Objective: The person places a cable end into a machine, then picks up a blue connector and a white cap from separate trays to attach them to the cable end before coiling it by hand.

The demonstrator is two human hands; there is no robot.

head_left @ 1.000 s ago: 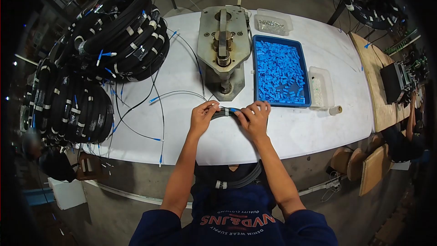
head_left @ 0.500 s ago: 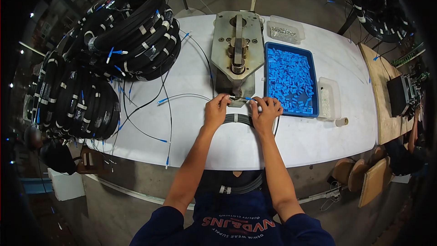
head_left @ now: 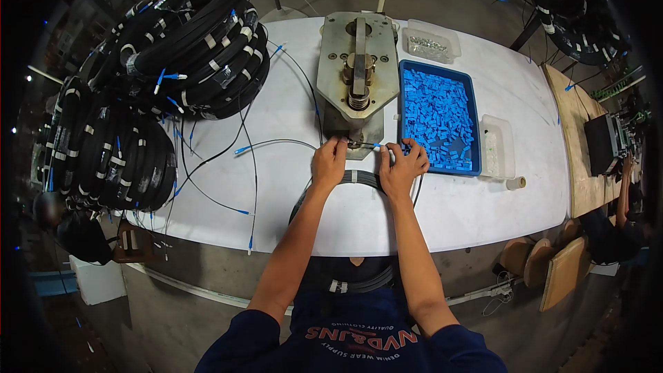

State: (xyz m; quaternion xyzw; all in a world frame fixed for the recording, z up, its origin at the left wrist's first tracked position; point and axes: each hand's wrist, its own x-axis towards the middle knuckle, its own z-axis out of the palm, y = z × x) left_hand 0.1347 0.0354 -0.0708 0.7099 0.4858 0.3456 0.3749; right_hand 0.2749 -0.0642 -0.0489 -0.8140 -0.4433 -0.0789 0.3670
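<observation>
My left hand is closed at the front foot of a metal bench press, pinching the end of a black cable. To its right, my right hand pinches the same thin black cable just beside a blue connector piece. The cable runs level between the two hands, in front of the press opening. My fingers hide the cable's tip. Below the hands lies a coil of dark cable tied with a white band.
A blue tray of small blue connector parts stands right of the press. Clear plastic boxes sit beside and behind it. Large black cable coils with loose blue-tipped ends crowd the left. A person's arm shows at far right.
My left fingers have shifted slightly closer to the press foot with the cable end. The right hand keeps its pinch. The whole view has moved a little.
</observation>
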